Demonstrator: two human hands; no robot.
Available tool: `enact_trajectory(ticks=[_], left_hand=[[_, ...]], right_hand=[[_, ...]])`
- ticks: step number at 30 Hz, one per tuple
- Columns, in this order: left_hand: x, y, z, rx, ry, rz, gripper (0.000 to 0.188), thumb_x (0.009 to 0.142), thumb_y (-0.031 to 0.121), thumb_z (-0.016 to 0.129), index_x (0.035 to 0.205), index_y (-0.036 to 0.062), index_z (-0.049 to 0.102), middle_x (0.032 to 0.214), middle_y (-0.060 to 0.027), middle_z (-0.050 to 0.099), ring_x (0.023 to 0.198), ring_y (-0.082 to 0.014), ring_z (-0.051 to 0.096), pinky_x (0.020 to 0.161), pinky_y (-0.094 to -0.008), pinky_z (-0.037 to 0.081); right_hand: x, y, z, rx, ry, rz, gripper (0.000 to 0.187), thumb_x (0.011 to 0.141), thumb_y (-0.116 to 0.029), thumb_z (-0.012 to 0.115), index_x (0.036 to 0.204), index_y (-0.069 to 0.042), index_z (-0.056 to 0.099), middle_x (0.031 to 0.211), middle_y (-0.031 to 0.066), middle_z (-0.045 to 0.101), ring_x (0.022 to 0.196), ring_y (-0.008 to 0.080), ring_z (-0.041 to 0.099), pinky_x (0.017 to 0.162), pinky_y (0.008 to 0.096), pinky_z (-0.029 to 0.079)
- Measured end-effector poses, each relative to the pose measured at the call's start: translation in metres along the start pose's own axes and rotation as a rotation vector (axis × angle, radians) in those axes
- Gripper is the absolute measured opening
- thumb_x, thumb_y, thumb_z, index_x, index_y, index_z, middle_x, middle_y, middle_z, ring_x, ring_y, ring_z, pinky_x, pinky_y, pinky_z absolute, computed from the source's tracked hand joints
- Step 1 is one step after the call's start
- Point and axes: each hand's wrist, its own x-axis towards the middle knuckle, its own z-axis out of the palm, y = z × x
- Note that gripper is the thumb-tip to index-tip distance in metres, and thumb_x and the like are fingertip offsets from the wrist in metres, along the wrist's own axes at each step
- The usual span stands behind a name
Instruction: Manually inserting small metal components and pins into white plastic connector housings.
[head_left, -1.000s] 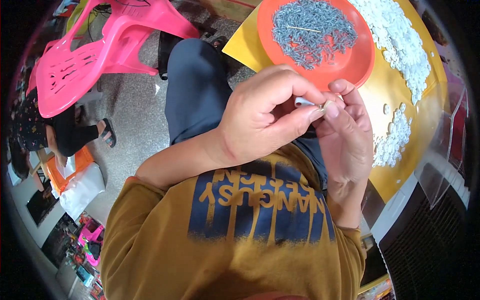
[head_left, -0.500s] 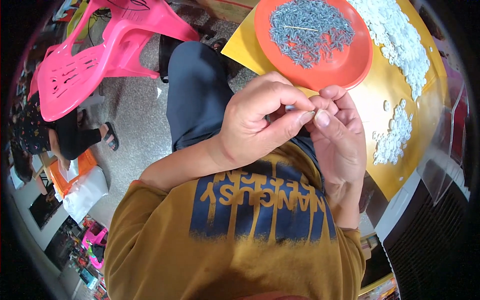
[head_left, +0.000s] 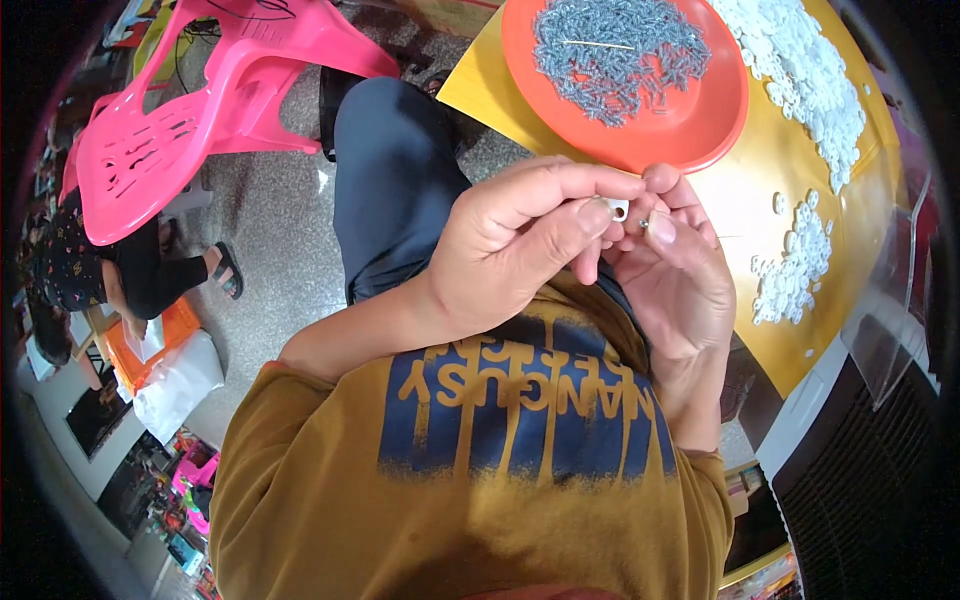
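Observation:
Between the thumb and fingers of my left hand [head_left: 520, 225] is a small white plastic piece [head_left: 620, 210] with a dark round hole. Close to its right, my right hand [head_left: 690, 275] pinches a tiny grey metal piece [head_left: 644, 224] whose end shows by the thumb. The two pieces look slightly apart. Both hands are held over my lap, just below a red plastic bowl [head_left: 690, 140]. Inside that bowl lies a heap of small, slender grey metal pieces [head_left: 610, 60], with a thin pale stick [head_left: 598, 43] across them.
On the yellow tabletop [head_left: 770, 355] lie a large pile of white pieces [head_left: 800, 80] and a smaller one [head_left: 795, 265]. A pink plastic chair [head_left: 150, 150] stands at the left. Near it, another person's foot [head_left: 225, 268] rests on the speckled floor beside a white bag [head_left: 180, 385].
My fingertips, pressed together before, have moved slightly apart. The white piece's hole and the metal piece's end now show between them.

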Motion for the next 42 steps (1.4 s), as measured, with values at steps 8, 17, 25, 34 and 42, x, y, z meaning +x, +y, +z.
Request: enact_trajectory(ticks=[8,17,25,34,42], left_hand=[[-0.001,0.01,-0.001,-0.048,-0.059,-0.177,0.022,0.087,0.007,0.046,0.107,-0.0034,0.049,0.088,-0.0072,0.058,0.062,-0.0055,0.053,0.056,-0.017,0.045],[0.0,0.016,0.002,0.044,-0.116,-0.262,0.015,0.086,0.004,0.044,0.101,0.0002,0.045,0.084,-0.0125,0.059,0.059,-0.0103,0.056,0.053,-0.0197,0.046],[-0.003,0.016,0.004,-0.066,-0.06,-0.205,0.014,0.086,0.008,0.045,0.098,0.001,0.04,0.078,-0.015,0.058,0.056,-0.0119,0.056,0.047,-0.0204,0.047],[-0.004,0.014,0.001,-0.02,-0.087,-0.179,0.015,0.086,0.008,0.044,0.097,0.0016,0.037,0.074,-0.0138,0.057,0.052,-0.0118,0.054,0.046,-0.02,0.046],[-0.004,0.01,0.001,-0.014,-0.098,-0.178,0.014,0.086,0.006,0.043,0.098,0.0011,0.037,0.073,-0.0121,0.056,0.054,-0.0108,0.054,0.047,-0.0195,0.046]], right_hand=[[-0.004,0.0,0.008,-0.137,0.053,-0.231,0.026,0.073,0.002,0.057,0.097,-0.003,0.047,0.081,0.0065,0.057,0.075,0.0137,0.056,0.067,0.0259,0.047],[-0.008,0.002,0.006,-0.189,0.075,-0.244,0.025,0.073,0.003,0.057,0.096,-0.002,0.047,0.081,0.0071,0.057,0.073,0.0121,0.055,0.066,0.0236,0.046],[-0.012,0.004,0.009,-0.248,0.095,-0.303,0.028,0.073,0.005,0.058,0.097,-0.003,0.047,0.083,0.0063,0.056,0.076,0.011,0.054,0.069,0.0216,0.044],[-0.013,0.008,0.012,-0.375,0.095,-0.366,0.028,0.075,0.006,0.056,0.099,-0.002,0.044,0.082,0.0079,0.055,0.075,0.011,0.053,0.068,0.0223,0.045],[-0.013,0.008,0.014,-0.371,0.076,-0.389,0.028,0.076,0.007,0.054,0.099,-0.001,0.042,0.081,0.0096,0.055,0.07,0.0122,0.055,0.064,0.0225,0.047]])
